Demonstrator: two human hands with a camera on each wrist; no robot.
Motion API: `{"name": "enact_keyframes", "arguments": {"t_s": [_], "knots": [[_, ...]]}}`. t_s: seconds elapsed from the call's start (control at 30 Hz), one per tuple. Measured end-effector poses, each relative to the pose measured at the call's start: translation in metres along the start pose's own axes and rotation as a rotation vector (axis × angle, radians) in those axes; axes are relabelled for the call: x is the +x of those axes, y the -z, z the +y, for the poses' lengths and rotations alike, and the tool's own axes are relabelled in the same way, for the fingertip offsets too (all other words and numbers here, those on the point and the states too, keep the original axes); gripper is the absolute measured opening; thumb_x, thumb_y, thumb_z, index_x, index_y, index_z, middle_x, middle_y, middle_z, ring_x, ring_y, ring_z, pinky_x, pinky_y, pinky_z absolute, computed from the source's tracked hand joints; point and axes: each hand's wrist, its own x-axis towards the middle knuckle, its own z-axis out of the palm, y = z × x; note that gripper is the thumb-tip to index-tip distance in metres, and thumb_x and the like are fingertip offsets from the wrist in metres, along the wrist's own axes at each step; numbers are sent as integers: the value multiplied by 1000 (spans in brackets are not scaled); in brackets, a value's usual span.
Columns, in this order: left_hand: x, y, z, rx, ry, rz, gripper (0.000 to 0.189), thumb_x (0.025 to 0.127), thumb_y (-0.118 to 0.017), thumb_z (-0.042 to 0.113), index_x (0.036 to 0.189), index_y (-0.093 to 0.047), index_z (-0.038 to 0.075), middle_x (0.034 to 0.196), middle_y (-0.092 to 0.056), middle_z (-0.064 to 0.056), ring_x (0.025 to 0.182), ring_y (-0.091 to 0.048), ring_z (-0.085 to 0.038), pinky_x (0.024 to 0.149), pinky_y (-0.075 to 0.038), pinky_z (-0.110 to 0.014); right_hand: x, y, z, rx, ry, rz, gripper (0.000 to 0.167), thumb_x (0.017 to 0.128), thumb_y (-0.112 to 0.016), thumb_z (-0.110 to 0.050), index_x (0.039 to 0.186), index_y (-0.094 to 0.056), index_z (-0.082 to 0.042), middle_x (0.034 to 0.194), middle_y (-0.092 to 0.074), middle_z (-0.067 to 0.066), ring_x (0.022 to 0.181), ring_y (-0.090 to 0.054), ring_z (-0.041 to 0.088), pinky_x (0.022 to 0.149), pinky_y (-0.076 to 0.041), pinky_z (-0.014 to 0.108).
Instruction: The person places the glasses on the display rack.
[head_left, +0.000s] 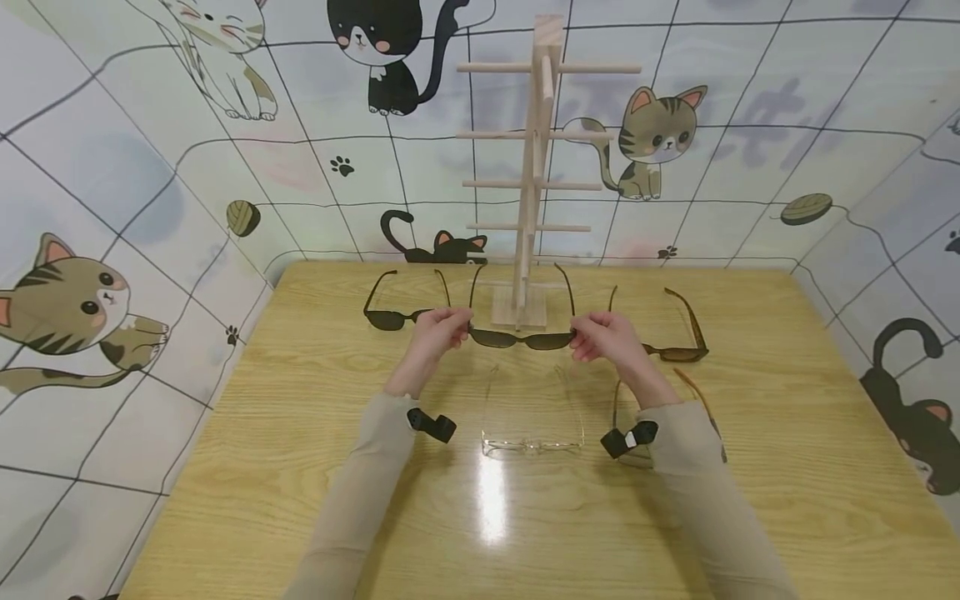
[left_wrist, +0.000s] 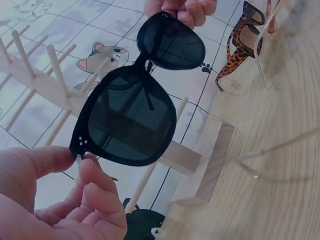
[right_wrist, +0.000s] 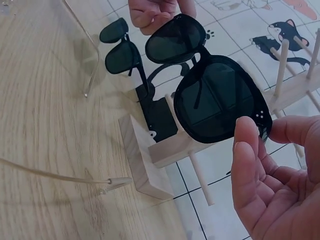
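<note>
Both hands hold one pair of black sunglasses [head_left: 521, 340] up in front of a wooden rack [head_left: 529, 167] with several crossbars. At the left hinge corner, my left hand [head_left: 444, 329] pinches the frame between thumb and fingers. The right hand [head_left: 606, 337] pinches the opposite corner in the same way. The temples are unfolded and point toward the rack. In the left wrist view, dark lenses [left_wrist: 132, 117] face the camera, with small silver dots near the corner. The right wrist view shows the same sunglasses [right_wrist: 217, 100] apart from the rack's base [right_wrist: 142, 160].
Another dark pair of sunglasses [head_left: 386, 321] lies behind the left hand. Tortoiseshell sunglasses [head_left: 682, 354] lie right of the right hand. Thin clear-framed glasses [head_left: 531, 447] lie in front, between the forearms. A further pair [head_left: 701, 400] is partly hidden under the right wrist.
</note>
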Motion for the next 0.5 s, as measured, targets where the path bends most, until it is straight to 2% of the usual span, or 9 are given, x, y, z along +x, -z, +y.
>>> {"name": "enact_keyframes", "arguments": {"t_s": [0.23, 0.43, 0.5], "knots": [[12, -5, 1, -114, 48, 38, 34, 92, -61, 14, 117, -58, -9, 70, -55, 1, 58, -51, -7, 51, -40, -17, 18, 2, 2, 1, -31, 21, 33, 96, -52, -23, 98, -58, 10, 65, -61, 2, 53, -59, 10, 56, -54, 26], [22, -8, -1, -171, 49, 76, 21, 91, -63, 13, 104, -63, -4, 67, -55, 1, 56, -49, -7, 49, -40, -17, 29, 2, 6, 40, -74, 30, 33, 96, -50, -22, 103, -56, 10, 64, -60, 0, 53, -59, 9, 57, -54, 26], [26, -9, -3, -169, 50, 87, 23, 91, -63, 14, 105, -64, -4, 67, -54, 2, 56, -48, -7, 50, -40, -16, 32, 1, 7, 60, -85, 37, 31, 96, -50, -20, 104, -56, 10, 63, -59, -1, 52, -59, 8, 55, -54, 24]]}}
